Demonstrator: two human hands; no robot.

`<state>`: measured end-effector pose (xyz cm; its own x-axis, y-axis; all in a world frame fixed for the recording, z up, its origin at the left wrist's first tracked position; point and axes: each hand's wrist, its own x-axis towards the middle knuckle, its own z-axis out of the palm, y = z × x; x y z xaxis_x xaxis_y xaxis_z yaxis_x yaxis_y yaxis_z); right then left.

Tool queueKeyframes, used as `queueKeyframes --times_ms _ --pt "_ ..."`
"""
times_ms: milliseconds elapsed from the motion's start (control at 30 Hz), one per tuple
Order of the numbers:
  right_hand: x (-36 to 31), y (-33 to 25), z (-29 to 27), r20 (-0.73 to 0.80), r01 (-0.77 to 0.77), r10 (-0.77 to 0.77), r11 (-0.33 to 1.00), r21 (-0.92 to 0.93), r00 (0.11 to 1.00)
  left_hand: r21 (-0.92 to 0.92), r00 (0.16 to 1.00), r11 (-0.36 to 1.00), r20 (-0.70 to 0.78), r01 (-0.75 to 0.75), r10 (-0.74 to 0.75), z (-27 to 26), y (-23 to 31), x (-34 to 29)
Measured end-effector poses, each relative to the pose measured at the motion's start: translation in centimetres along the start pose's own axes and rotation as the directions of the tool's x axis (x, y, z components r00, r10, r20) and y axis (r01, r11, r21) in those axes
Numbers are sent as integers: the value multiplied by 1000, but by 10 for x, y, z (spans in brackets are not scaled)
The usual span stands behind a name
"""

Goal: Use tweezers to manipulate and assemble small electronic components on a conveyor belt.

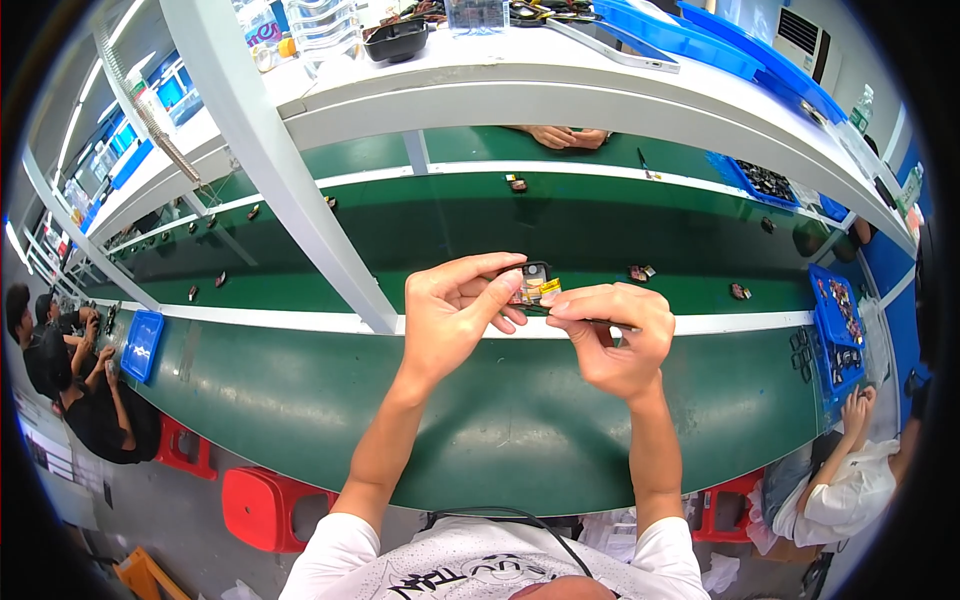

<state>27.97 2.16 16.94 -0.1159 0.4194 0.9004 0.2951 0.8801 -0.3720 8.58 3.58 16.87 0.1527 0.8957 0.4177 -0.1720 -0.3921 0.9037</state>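
A green-topped bench [270,360] runs across the room, its near edge bowed by the lens, with a white rail [740,320] along its far edge. Past the rail lies a darker green strip [430,215] dotted with small dark parts [640,272], and above it a white shelf [560,90] carries clear bottles, a black dish [396,40] and blue trays. Over the bench's far edge, about midway along, the left hand [450,310] grips a small dark-framed device [534,285] with a yellow label between thumb and fingers; the right hand [625,335] is pinched closed at the device's lower right side, and whether the thin dark piece by its fingers is a tool cannot be told. A slanting white post [270,170] comes down to the rail just left of the left hand, hiding part of the strip. At the bench's left end sits a blue tray [143,345]; by its far right corner are loaded blue bins [820,300], with dark frames [801,355] beside them. Red stools [262,510] stand below the near edge, and co-workers sit at both ends.
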Motion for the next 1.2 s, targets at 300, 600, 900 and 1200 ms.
queueKeyframes --times_ms 300,600,900,1200 --pt "1 -3 1 41 193 -189 959 -209 981 -18 996 999 74 46 -45 -1 1 1" --pt "0 -5 4 88 268 -253 911 -314 963 102 998 995 -49 -21 26 9 -3 -2" --pt "-3 -4 0 142 260 -225 912 -316 964 115 991 992 -122 -50 64 18 -11 -6" --pt "17 3 -25 22 170 -168 968 -184 985 339 978 935 -207 102 -32 0 -47 28"
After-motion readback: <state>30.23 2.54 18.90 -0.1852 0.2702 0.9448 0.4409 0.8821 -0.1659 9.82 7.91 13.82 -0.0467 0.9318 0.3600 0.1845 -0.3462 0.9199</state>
